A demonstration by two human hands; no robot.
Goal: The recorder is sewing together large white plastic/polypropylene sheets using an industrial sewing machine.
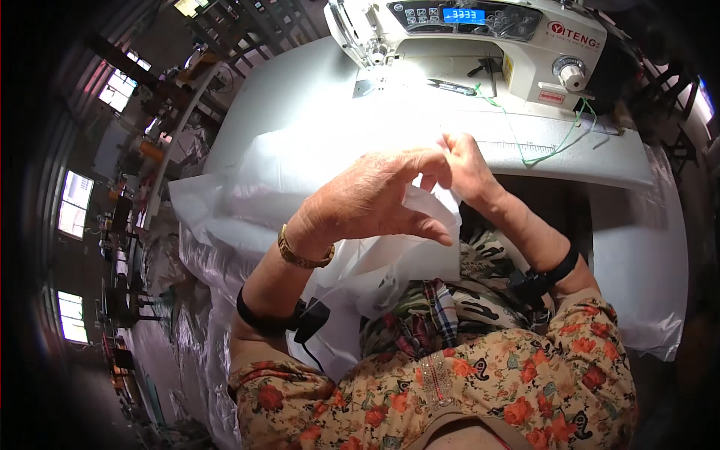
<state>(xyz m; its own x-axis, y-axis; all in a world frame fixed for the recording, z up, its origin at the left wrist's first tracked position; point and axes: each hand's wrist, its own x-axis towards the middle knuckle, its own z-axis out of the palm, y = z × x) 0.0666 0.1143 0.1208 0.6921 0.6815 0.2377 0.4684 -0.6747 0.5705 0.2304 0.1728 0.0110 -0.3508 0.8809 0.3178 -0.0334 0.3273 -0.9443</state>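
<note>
Together pinching white fabric (420,217) near the table (300,97) edge: left hand (375,199) half curled, fingers spread; right hand (469,169) closed on its top edge. Sewing machine (480,45) far behind.

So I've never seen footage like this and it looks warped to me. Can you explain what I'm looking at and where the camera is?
The single picture comes from a wide fisheye camera on the person's head, looking down, so straight edges bend. The left hand and right hand pinch a piece of thin white fabric between them, above the lap. Ahead stands a white sewing machine on a white table, with more white fabric spread beside it and a green thread trailing across the table's edge. Both wrists wear dark bands; the left also has a gold bracelet.
</note>
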